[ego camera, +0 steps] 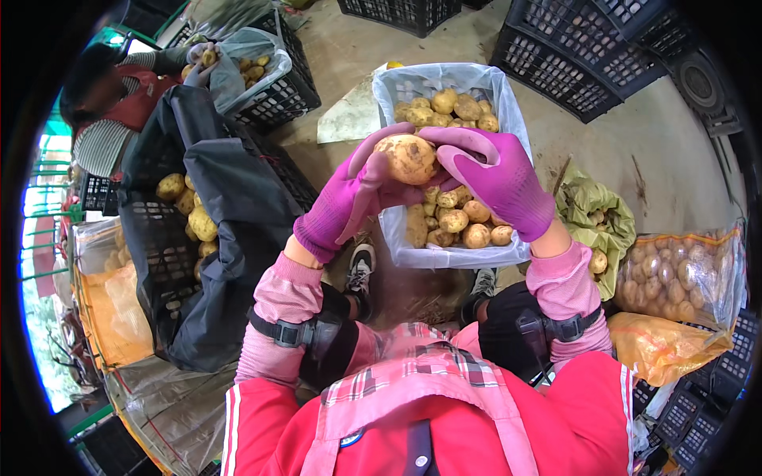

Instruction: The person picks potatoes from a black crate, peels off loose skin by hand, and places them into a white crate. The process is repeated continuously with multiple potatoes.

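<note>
A large potato [407, 159] with brown patches on its skin is held up in front of me. My left hand [366, 184], in a purple glove, grips it from the left and below. On its right side, my right hand [491, 172], gloved alike, touches it with the fingers; whether it holds anything else is hidden. Both hands are above a crate lined with a pale plastic sheet [390, 241], in which many potatoes [453, 221] lie. To the left, a black crate partly covered by dark cloth [232, 196] holds more potatoes [202, 224].
A co-worker [113, 113] at the upper left handles potatoes beside another lined crate [297, 89]. Stacked black crates [553, 71] stand at the upper right. On the right lie a green bag [613, 238] and a clear bag of potatoes [667, 279], with an orange bag [667, 345] below.
</note>
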Demonstrator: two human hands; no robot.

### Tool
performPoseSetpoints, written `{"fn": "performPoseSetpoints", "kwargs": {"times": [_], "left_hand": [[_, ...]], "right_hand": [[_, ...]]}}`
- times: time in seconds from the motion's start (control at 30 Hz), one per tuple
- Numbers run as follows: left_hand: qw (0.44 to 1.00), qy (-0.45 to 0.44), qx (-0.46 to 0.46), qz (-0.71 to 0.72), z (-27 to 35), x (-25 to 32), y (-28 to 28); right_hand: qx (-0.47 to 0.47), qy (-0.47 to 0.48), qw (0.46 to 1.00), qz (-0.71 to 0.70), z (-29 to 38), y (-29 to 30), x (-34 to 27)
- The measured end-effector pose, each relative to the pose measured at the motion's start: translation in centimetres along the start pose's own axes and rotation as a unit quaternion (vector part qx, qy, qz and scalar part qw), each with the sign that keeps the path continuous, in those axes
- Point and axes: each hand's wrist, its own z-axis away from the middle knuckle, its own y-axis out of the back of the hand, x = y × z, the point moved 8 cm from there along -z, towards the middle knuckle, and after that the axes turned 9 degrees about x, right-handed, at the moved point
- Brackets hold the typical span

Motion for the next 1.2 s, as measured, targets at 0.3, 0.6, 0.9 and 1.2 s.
{"fn": "performPoseSetpoints", "kwargs": {"times": [0.3,0.6,0.9,1.2], "left_hand": [[0.986,0.019,-0.015,0.167,-0.5,-0.1,0.3],[0.919,-0.008,0.099,0.382,-0.1,2.1,2.9],[0.937,-0.091,0.156,0.298,1.1,2.7,4.5],[0.955,-0.146,0.157,-0.205,0.8,1.3,4.9]], "right_hand": [[0.05,0.02,0.998,0.015,-2.7,3.1,5.1],[-0.193,-0.138,0.837,0.494,-2.0,1.1,28.9],[-0.16,-0.178,0.843,0.482,-3.8,1.0,35.5],[-0.16,-0.191,0.966,0.075,-6.8,-0.6,7.5]]}}
